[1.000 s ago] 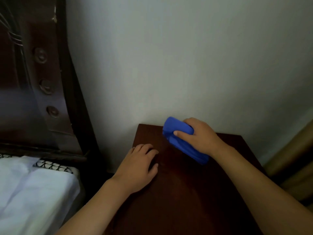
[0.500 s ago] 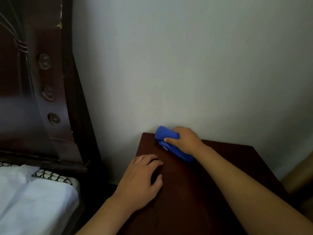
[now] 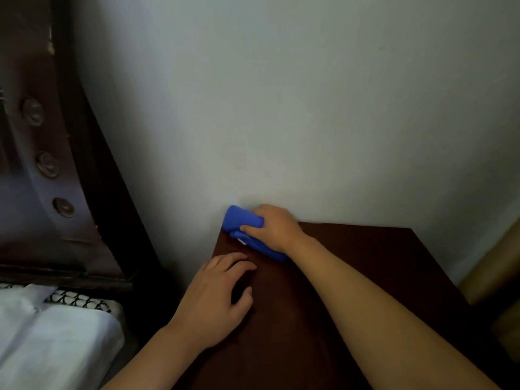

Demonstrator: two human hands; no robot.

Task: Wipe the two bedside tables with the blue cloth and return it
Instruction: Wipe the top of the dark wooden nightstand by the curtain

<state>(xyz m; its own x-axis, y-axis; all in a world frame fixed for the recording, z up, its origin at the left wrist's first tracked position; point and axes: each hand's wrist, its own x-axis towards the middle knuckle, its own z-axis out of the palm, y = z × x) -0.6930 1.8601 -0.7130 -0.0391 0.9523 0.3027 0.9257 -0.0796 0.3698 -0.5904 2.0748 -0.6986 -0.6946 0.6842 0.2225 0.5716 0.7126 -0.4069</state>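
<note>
gripping blue cloth (image 3: pixel 247 232) at table (image 3: pixel 365 277) back corner, right hand (image 3: pixel 277 228) hides part; left hand (image 3: pixel 216 299) flat, relaxed.

The blue cloth (image 3: pixel 247 229) is bunched into a thick fold just below the middle of the frame, lying on the far left corner of the bedside table (image 3: pixel 351 277), right against the wall. The table's top is dark reddish-brown wood, filling the lower right of the frame.
</note>
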